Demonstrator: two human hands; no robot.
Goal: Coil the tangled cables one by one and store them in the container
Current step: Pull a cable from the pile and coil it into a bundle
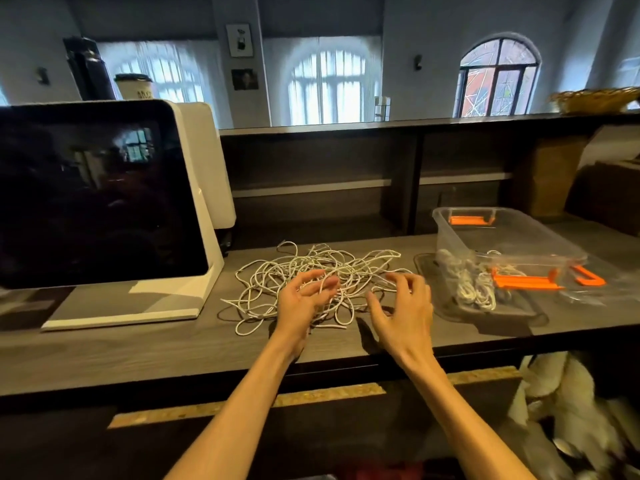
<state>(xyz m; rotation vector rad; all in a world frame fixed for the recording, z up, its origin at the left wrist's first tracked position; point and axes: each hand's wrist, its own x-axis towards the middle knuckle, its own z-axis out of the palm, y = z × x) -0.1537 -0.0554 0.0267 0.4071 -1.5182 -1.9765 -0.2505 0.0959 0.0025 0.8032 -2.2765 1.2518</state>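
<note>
Cable tangle [311,275] on counter [138,344], between monitor [97,192] left and container [502,244] right.

Shop counter (till screen [97,192] there).

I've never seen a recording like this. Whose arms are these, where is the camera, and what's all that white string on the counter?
There is no machine here: a person wears a camera on the head, looking forward and down, so you see their own two bare arms. The left hand and right hand hover with fingers loosely spread over a tangled pile of white cables on a dark wooden counter. Neither hand plainly grips anything, though a strand runs by the left fingers. To the right stands a clear plastic container with orange clasps, already holding some coiled white cable; its lid seems to lie beneath it. On the left is a dark screen on a white stand.
</note>
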